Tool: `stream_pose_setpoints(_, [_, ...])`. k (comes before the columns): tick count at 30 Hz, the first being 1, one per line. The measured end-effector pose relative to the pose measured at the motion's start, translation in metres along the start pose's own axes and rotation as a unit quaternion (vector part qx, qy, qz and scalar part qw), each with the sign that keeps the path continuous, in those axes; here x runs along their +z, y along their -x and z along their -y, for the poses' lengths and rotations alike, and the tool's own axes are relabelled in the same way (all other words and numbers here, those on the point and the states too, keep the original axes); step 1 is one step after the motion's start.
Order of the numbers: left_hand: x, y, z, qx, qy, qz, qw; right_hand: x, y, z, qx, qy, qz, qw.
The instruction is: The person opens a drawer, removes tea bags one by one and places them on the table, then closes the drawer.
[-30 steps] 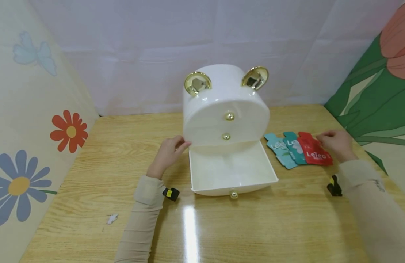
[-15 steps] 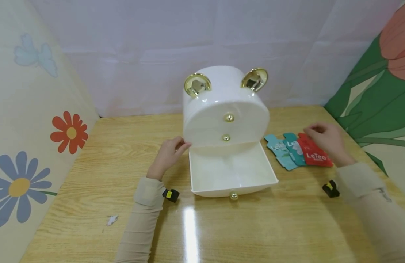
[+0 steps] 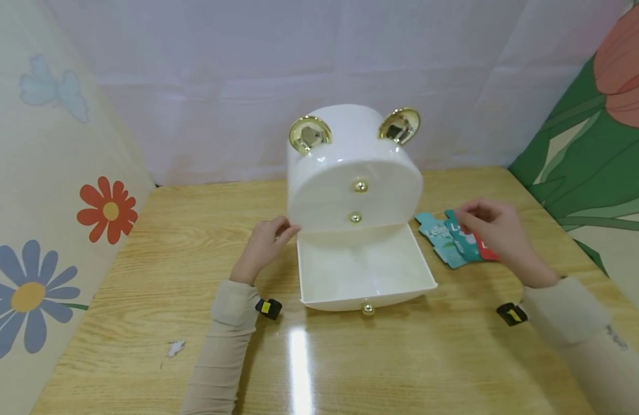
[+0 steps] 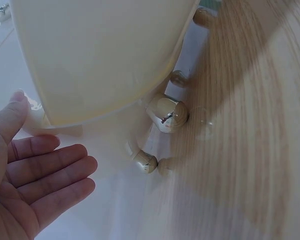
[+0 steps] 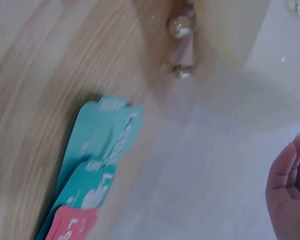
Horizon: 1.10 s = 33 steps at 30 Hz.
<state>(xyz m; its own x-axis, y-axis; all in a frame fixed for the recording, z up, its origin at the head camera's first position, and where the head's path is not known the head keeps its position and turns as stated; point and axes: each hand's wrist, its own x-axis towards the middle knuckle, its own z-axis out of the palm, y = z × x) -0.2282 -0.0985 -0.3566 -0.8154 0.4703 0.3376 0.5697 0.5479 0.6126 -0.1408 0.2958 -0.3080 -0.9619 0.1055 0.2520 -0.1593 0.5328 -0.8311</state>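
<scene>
A white rounded storage box (image 3: 324, 196) with gold ears stands at the back middle, its lower drawer (image 3: 360, 271) pulled out with nothing inside. My left hand (image 3: 264, 245) touches the box's left side with thumb and index finger, right where the drawer meets the body. In the left wrist view the other fingers (image 4: 60, 172) are straight and relaxed. On the right lie three overlapping LeTea packets: light blue (image 3: 438, 241), teal (image 3: 467, 245) and red (image 3: 487, 253). Above them hovers my right hand (image 3: 498, 233), fingers loosely bent and empty, hiding most of the red packet.
Gold knobs (image 3: 368, 309) stick out from the drawer and box front. A small white scrap (image 3: 176, 348) lies on the wooden table (image 3: 143, 300) at the front left. A pale cloth (image 3: 220, 104) hangs behind, and flower-printed panels (image 3: 34, 173) flank the table.
My right hand has moved left from the right edge of the red packet to over the red and teal ones. My left hand, the box and the packets have stayed put.
</scene>
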Motion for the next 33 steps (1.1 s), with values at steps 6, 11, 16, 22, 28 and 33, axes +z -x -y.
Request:
stream_pose_setpoints(6, [-0.001, 0.001, 0.0, 0.0, 0.0, -0.001, 1.0, 0.014, 0.012, 0.018, -0.063, -0.011, 0.03, 0.9975])
stream_pose_setpoints(11, [-0.001, 0.001, -0.001, -0.001, 0.001, -0.001, 1.0, 0.027, 0.022, 0.033, -0.095, -0.013, 0.057, 0.9938])
stream_pose_setpoints(16, [0.0, 0.0, 0.0, -0.003, 0.001, 0.001, 1.0, 0.04, 0.033, 0.044, -0.127, 0.014, 0.079, 0.9887])
stream_pose_setpoints(22, [0.0, 0.0, 0.001, -0.002, 0.0, 0.001, 1.0, 0.053, 0.04, 0.052, -0.2, 0.028, 0.102, 0.9742])
stream_pose_setpoints(28, [0.0, 0.0, 0.001, -0.003, 0.0, 0.001, 1.0, 0.066, 0.049, 0.056, -0.269, 0.032, 0.13, 0.9538])
stream_pose_setpoints(33, [0.0, 0.0, 0.0, -0.003, 0.001, 0.001, 1.0, 0.079, 0.058, 0.058, -0.314, 0.049, 0.159, 0.9347])
